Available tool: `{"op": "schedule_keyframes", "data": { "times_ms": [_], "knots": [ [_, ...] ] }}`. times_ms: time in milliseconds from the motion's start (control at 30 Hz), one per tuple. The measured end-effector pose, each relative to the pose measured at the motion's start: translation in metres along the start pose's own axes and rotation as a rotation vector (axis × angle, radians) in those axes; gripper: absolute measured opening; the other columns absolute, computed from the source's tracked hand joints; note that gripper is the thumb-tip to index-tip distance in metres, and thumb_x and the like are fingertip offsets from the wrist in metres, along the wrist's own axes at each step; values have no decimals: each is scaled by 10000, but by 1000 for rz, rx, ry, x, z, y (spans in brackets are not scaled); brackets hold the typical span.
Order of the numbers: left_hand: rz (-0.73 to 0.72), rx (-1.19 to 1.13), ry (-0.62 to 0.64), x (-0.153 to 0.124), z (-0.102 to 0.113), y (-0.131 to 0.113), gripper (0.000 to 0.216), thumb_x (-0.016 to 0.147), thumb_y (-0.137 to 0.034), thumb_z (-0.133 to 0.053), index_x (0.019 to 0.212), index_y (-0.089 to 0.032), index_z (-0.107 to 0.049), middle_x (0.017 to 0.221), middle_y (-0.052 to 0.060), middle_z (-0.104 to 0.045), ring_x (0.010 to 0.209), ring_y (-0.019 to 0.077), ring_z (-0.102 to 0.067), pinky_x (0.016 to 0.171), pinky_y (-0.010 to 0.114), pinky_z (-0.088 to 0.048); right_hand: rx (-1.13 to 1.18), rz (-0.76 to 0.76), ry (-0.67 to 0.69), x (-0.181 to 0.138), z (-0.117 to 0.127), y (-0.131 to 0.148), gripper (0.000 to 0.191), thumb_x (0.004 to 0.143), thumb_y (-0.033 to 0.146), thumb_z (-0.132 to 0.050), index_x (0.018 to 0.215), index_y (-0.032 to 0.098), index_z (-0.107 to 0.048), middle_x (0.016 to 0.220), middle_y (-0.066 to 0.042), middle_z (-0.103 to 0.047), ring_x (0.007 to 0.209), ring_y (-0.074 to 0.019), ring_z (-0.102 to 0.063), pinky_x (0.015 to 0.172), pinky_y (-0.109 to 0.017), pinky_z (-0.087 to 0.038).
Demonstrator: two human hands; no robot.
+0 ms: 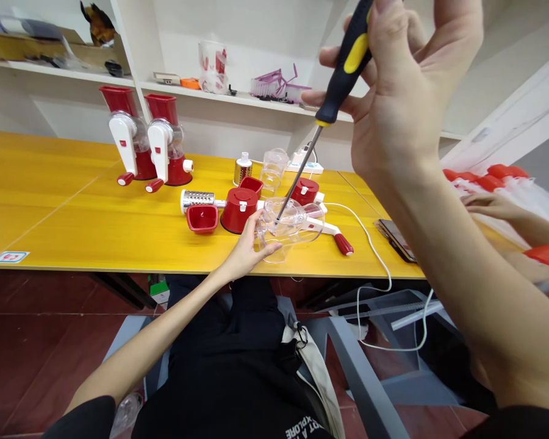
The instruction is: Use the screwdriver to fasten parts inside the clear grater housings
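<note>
My right hand [398, 91] is raised at the upper right, its fingers closed round the black-and-yellow handle of a screwdriver [346, 67]. The shaft slants down to the left, and its tip lies inside a clear plastic grater housing [286, 222]; exact contact at the tip is too small to make out. My left hand [249, 247] grips that housing from its left side, above the table's front edge. Close by are a red base [239, 210], a red hopper [202, 218], a metal grating drum [199, 200] and a white crank with a red handle [343, 242].
Two assembled red-and-white rotary graters [167, 146] stand at the back left of the yellow table [64, 207]. A white cable [370, 238] runs over the front edge. At the right are a phone-like dark device [396, 239] and another person's hand [491, 206] among red parts.
</note>
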State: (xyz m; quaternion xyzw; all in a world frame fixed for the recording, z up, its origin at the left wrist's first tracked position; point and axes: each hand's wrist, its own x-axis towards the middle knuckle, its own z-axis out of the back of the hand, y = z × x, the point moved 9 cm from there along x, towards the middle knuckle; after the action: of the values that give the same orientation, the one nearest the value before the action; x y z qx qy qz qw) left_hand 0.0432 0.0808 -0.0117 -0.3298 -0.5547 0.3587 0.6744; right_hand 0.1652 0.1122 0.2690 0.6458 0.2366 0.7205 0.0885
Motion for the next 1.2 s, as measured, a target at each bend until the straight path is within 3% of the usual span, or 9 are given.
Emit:
{"op": "schedule_keyframes", "data": {
  "times_ms": [133, 367, 467, 633, 733, 800, 933, 1067, 1200],
  "knots": [
    [5, -13, 2, 0, 0, 0, 914, 866, -565, -752, 1566, -243, -260, 1684, 182, -294, 1570, 369, -313, 1290, 582, -277, 28, 38, -58, 1, 11, -5, 584, 778, 612, -711, 1225, 327, -466, 916, 8, -573, 835, -155, -715, 453, -176, -501],
    [3, -11, 12, 0, -1, -3, 916, 868, -538, -755, 1562, -216, -252, 1665, 203, -309, 1564, 368, -324, 1287, 572, -288, -69, 72, -113, -8, 8, 16, 311, 914, 430, -625, 1161, 273, -521, 1031, -3, -606, 773, -110, -684, 433, -196, -536],
    [-7, -11, 10, 1, -1, -3, 907, 869, -525, -758, 1556, -216, -254, 1651, 206, -327, 1560, 365, -334, 1286, 574, -292, -43, 89, -108, -8, 9, 18, 300, 900, 409, -656, 1143, 271, -545, 1121, 10, -615, 770, -93, -684, 452, -182, -545],
    [-19, 1, 5, 0, -1, -5, 895, 871, -526, -756, 1552, -222, -260, 1654, 196, -330, 1562, 354, -333, 1291, 562, -290, 40, 152, -148, 0, 20, 23, 320, 826, 462, -730, 1103, 356, -609, 859, 75, -593, 768, -93, -698, 518, -164, -552],
    [-3, 12, 0, 0, 0, -4, 904, 866, -553, -752, 1551, -225, -263, 1661, 193, -321, 1561, 356, -332, 1290, 563, -290, 23, 144, -191, 0, 25, 27, 328, 783, 410, -780, 1073, 348, -641, 1008, 88, -649, 747, -101, -691, 532, -232, -579],
    [3, 9, -1, 0, -1, -4, 917, 860, -564, -752, 1551, -212, -264, 1652, 202, -332, 1553, 361, -344, 1287, 565, -294, 29, 151, -208, -2, 27, 28, 335, 799, 370, -771, 1095, 329, -618, 1066, 74, -645, 765, -107, -695, 555, -253, -598],
    [-9, 7, 0, 0, -1, -6, 891, 870, -555, -742, 1553, -219, -279, 1648, 200, -340, 1548, 362, -354, 1286, 569, -290, 131, 215, -188, -1, 27, 25, 355, 843, 393, -716, 1142, 342, -533, 913, 60, -573, 772, -117, -695, 511, -201, -559],
    [-18, 2, -3, 0, -1, -7, 879, 872, -555, -742, 1553, -236, -287, 1645, 182, -354, 1541, 352, -370, 1282, 553, -305, 95, 258, -182, 3, 30, 26, 336, 816, 451, -738, 1078, 344, -557, 907, 59, -571, 819, -130, -699, 533, -200, -549],
    [0, -16, -6, 0, -1, -6, 894, 864, -560, -749, 1552, -230, -282, 1646, 186, -354, 1537, 359, -379, 1274, 550, -322, -63, 252, -209, 4, 34, 31, 327, 921, 416, -571, 1219, 356, -449, 1128, 20, -588, 852, -128, -674, 663, -285, -626]
  ]
}}
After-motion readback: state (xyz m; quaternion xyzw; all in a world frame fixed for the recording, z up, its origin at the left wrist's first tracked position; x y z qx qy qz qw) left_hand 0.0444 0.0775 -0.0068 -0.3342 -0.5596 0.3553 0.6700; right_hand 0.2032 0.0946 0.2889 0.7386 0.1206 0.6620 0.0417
